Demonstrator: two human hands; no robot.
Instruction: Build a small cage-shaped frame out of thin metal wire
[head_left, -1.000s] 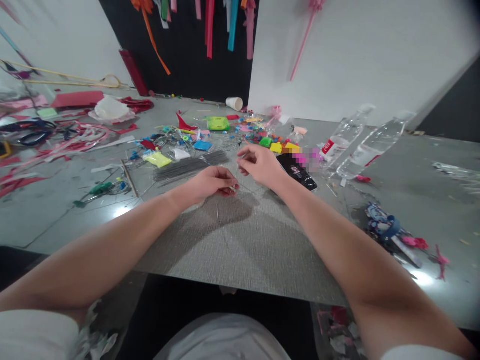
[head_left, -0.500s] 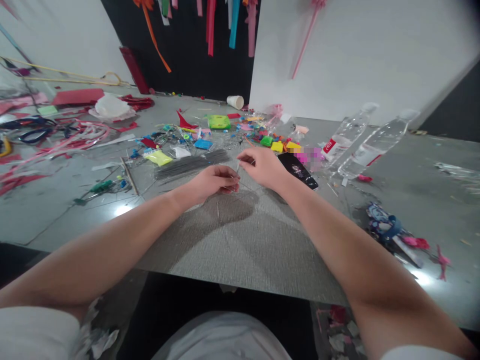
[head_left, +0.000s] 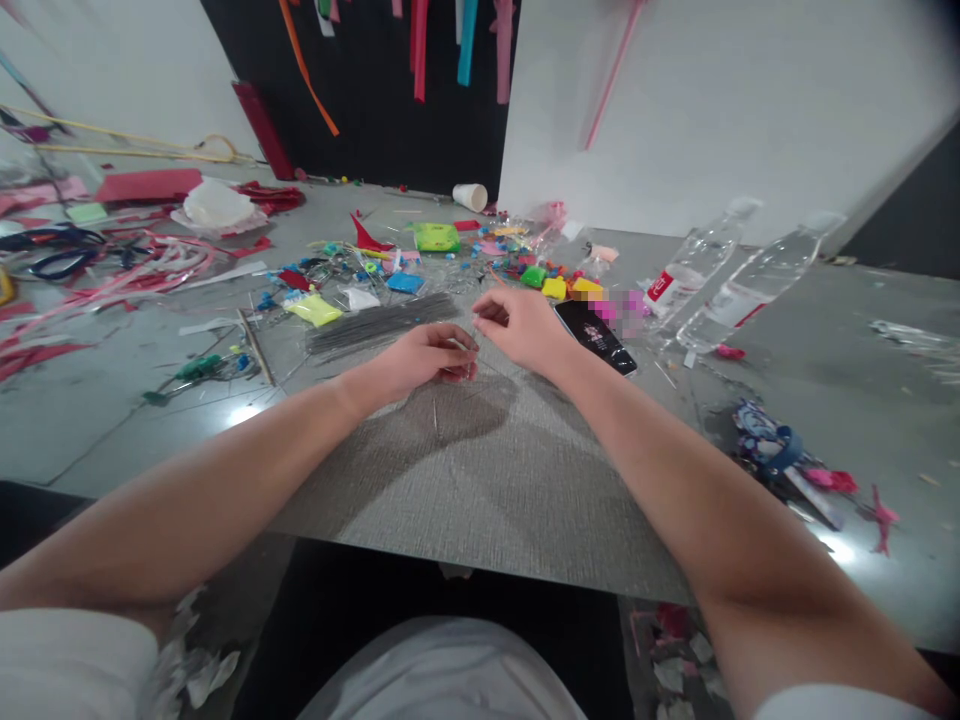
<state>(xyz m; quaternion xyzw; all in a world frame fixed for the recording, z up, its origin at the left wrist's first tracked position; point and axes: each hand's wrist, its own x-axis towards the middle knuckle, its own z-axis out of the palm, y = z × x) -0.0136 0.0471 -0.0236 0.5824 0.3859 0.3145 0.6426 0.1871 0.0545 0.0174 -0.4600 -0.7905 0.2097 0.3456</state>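
Both hands meet over the middle of the grey surface (head_left: pixel 480 500). The left hand (head_left: pixel 429 358) has its fingers curled in a pinching grip on a thin wire (head_left: pixel 471 352), which is hard to make out; the right hand (head_left: pixel 525 325) closes thumb and forefinger on the wire's upper end, just right of the left hand. The hands are almost touching.

Near the person, the woven mat area of the surface lies bare up to its near edge, with open room on either side of the forearms. Just beyond the hands lies a bundle of grey wires (head_left: pixel 379 325); a black phone (head_left: pixel 596 336) sits just right of the right hand. Farther right, two clear plastic bottles (head_left: pixel 724 275) lie tilted. Coloured beads and scraps (head_left: pixel 525 270) crowd the far middle, pink and red strips (head_left: pixel 112 275) the far left. A white wall panel (head_left: pixel 712 100) stands behind, and ribbons (head_left: pixel 420 40) hang on a dark backdrop.
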